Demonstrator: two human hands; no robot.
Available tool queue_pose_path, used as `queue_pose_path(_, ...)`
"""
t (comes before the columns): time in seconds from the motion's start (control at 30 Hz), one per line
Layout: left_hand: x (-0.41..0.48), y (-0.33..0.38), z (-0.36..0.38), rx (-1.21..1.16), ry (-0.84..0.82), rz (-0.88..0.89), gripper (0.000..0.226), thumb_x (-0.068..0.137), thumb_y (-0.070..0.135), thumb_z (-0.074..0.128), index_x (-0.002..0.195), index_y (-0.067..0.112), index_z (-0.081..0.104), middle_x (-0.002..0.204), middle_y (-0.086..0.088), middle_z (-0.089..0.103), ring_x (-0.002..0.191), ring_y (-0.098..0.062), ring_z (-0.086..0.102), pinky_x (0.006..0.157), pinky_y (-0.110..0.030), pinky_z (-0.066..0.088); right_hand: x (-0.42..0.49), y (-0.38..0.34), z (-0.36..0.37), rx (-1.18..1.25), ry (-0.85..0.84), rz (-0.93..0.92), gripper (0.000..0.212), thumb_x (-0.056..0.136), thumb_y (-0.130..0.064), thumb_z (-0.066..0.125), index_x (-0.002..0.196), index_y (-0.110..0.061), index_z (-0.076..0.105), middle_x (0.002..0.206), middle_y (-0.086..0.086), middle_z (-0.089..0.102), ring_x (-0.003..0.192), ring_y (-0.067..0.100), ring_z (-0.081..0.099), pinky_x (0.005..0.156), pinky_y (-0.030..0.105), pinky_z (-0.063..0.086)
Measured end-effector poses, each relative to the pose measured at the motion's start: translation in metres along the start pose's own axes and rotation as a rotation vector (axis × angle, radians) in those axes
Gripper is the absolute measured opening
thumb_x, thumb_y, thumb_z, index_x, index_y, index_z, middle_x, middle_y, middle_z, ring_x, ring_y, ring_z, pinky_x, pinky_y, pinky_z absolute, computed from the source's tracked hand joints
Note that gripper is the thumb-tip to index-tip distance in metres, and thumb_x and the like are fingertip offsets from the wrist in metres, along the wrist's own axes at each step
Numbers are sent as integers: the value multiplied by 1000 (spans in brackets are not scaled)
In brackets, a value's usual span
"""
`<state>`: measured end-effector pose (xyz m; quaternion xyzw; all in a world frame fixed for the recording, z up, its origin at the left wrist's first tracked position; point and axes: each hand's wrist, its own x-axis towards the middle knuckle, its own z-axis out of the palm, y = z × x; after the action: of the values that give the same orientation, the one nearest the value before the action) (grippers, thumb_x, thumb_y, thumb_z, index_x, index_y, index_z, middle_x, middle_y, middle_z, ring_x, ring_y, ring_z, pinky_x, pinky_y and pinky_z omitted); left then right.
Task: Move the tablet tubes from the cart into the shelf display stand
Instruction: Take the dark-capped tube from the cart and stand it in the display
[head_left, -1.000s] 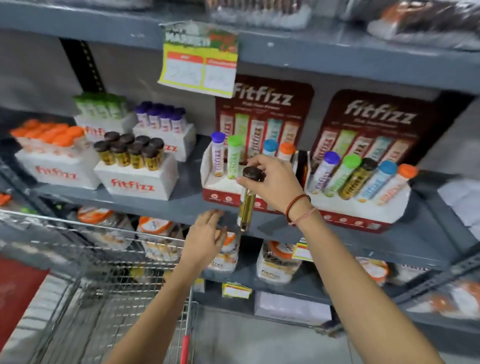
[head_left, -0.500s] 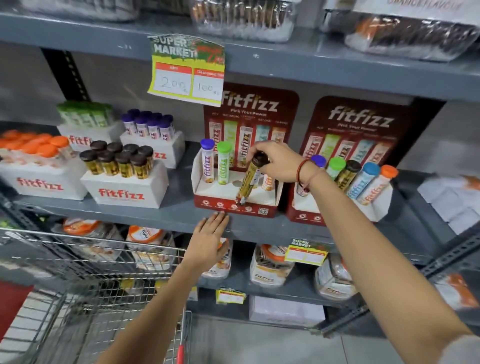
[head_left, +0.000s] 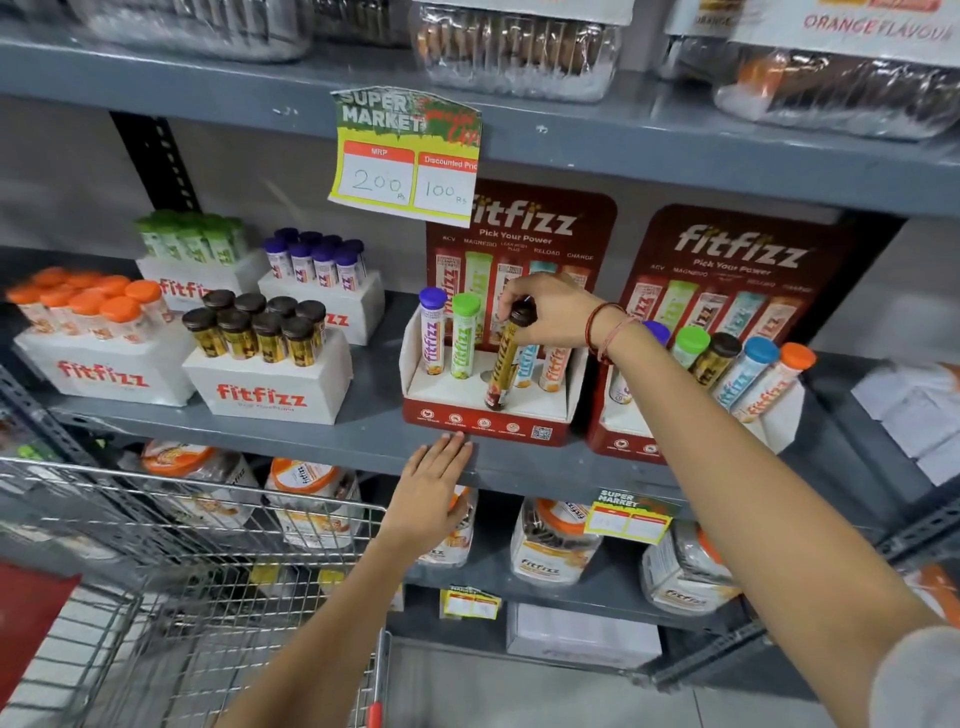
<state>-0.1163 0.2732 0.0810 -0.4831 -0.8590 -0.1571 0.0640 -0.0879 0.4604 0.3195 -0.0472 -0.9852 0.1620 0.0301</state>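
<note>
My right hand (head_left: 550, 317) grips the dark cap of a yellow-brown tablet tube (head_left: 503, 364), tilted, with its lower end on the white base of the left red display stand (head_left: 488, 422) near the middle hole. That stand holds a purple-capped tube (head_left: 432, 332), a green-capped tube (head_left: 464, 338), and a blue and an orange tube behind my hand. My left hand (head_left: 431, 493) lies flat, fingers apart, against the shelf's front edge below the stand. The wire cart (head_left: 171, 561) stands at the lower left.
A second red stand (head_left: 727, 364) with several tubes sits to the right. White boxes of tubes (head_left: 270, 384) fill the shelf's left part. Jars (head_left: 556, 545) line the shelf below. A price card (head_left: 405, 156) hangs from the upper shelf.
My right hand has carried the dark-capped tube up from below the shelf edge into the left stand. My left hand has moved up onto the shelf's front edge.
</note>
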Motion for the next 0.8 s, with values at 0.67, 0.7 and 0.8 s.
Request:
queue_pose_path(0.67,1,-1,3,17,-6,-10,61,94,37,43,144,17,17,155,-3,19,143,-19,12,113,-34,-2,27,-1,-5,-48,68,29,43,78,-23,72,117,-11,59,122,10,62,113,24,56,96,29,41)
queue_pose_path(0.7,1,-1,3,15,-4,-9,61,93,37,44,144,17,18,155,-4,20,143,-20,13,113,-35,-2,29,0,-4,-46,75,25,42,78,-22,72,117,-11,59,123,10,61,114,25,55,94,27,39)
queue_pose_path(0.8,1,-1,3,6,-4,-12,61,93,36,45,144,16,19,154,-5,22,142,-21,15,112,-36,-1,33,5,-1,-45,86,26,41,79,-18,71,118,-10,59,125,11,60,116,25,53,88,23,34)
